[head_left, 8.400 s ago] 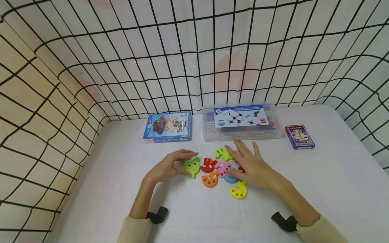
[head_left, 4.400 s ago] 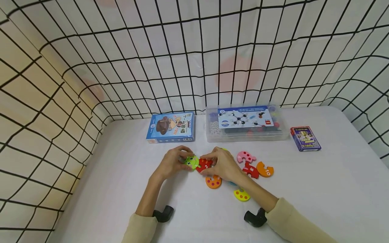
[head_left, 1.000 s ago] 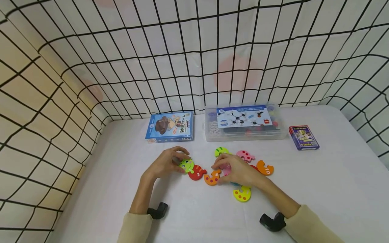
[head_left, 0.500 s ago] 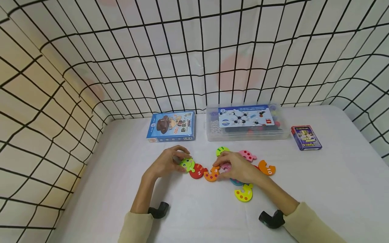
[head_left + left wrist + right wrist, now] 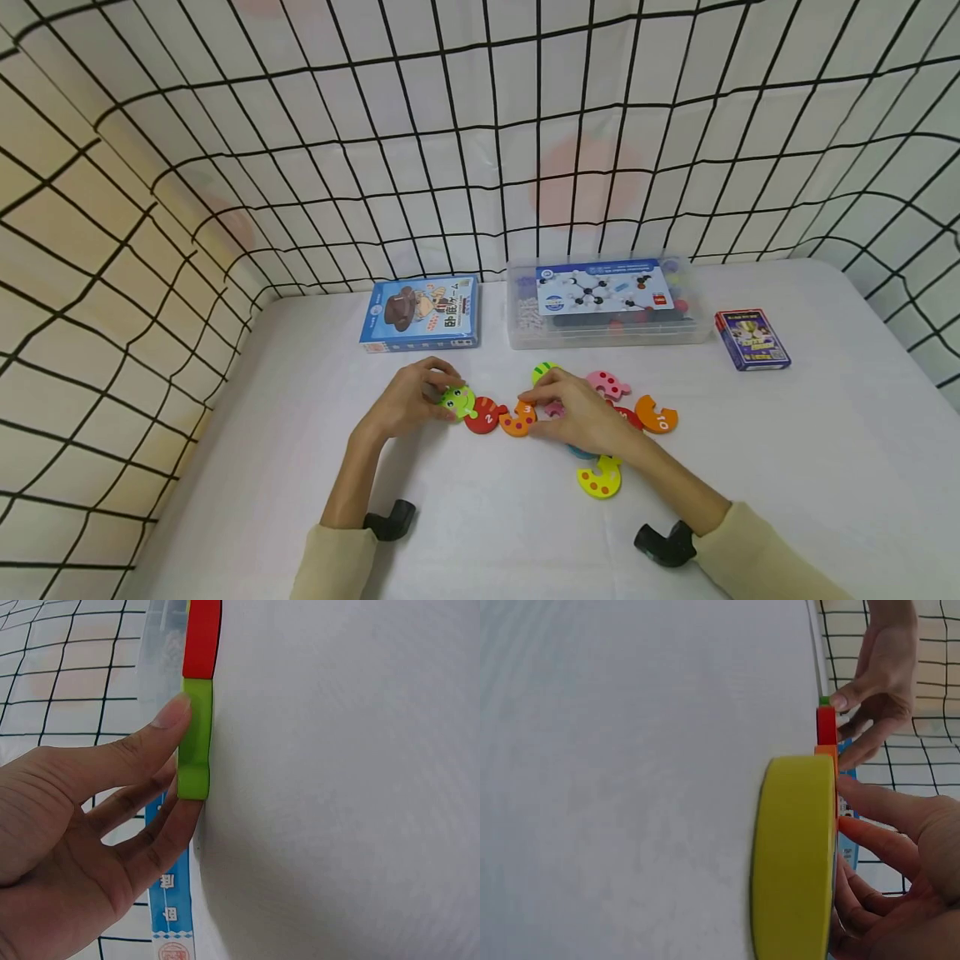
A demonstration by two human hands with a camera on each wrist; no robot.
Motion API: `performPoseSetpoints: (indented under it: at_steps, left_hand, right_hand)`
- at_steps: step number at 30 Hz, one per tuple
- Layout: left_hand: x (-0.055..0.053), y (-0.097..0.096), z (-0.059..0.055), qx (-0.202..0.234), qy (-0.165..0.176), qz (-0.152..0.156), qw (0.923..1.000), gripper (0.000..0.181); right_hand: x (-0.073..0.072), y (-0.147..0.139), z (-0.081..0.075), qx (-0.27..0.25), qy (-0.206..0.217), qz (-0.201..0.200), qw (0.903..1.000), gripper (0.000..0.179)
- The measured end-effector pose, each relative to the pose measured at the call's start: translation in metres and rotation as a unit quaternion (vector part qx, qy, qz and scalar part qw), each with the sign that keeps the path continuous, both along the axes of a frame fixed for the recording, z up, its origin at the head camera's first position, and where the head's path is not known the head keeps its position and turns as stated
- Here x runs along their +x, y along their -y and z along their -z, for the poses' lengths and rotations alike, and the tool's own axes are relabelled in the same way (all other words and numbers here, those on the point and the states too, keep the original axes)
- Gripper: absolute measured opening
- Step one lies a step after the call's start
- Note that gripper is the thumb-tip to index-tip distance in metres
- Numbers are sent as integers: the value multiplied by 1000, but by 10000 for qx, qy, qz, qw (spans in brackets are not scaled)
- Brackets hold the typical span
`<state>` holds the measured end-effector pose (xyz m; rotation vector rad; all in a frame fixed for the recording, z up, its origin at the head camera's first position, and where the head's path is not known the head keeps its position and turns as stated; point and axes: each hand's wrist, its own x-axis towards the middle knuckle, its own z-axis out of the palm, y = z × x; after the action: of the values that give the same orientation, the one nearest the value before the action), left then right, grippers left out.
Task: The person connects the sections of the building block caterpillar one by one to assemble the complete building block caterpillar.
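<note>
Green piece (image 5: 459, 402) pinched by left hand (image 5: 407, 401) at middle of desk (image 5: 480, 533), seemingly for steadying; red piece (image 5: 482, 419) joined at its right. Orange piece (image 5: 514, 426), set against red piece, pinched by right hand (image 5: 587, 417) at right end, presumably so facing edges are kept unobstructed.

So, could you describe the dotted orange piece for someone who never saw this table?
In front of the clear box, the right hand pinches the curved orange piece. Its dots distinguish it from the red 2 and the orange 10.
</note>
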<state>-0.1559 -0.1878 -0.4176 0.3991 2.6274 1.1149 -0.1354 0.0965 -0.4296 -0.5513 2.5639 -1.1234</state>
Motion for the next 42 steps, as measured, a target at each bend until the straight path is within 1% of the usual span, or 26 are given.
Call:
performPoseSetpoints:
  at_steps: [2, 5, 10, 12, 20, 22, 25, 28, 32, 42]
  left_hand:
    - [0, 0, 0, -8, 5, -25, 10000, 40]
    - [0, 1, 1, -13, 9, -46, 10000, 40]
    - [0, 1, 2, 31, 17, -3, 10000, 39]
    - [0, 1, 2, 41, 25, 5, 10000, 39]
    - [-1, 0, 1, 19, 24, 9, 10000, 40]
    - [-1, 1, 1, 14, 28, 20, 10000, 39]
    - [-1, 1, 1, 4, 27, 41, 10000, 39]
    - [-1, 2, 1, 17, 37, 51, 10000, 39]
    - [-1, 2, 1, 31, 45, 59, 10000, 39]
    - [-2, 2, 3, 39, 55, 32, 10000, 39]
  right_hand:
    - [1, 4, 1, -51, 21, -7, 10000, 44]
    - [3, 9, 3, -55, 42, 90, 9999, 48]
    - [3, 15, 4, 31, -2, 261, 9997, 47]
    - [3, 15, 4, 20, 8, 246, 9997, 47]
    - [-2, 6, 2, -220, 258, -74, 9994, 47]
    - [-2, 6, 3, -261, 301, -93, 9992, 48]
    - [-3, 6, 6, -230, 260, -76, 9994, 50]
    - [-3, 8, 7, -149, 176, 25, 9997, 51]
    - [-3, 9, 6, -85, 130, 143, 9998, 50]
    - [-3, 7, 2, -119, 293, -9, 9995, 50]
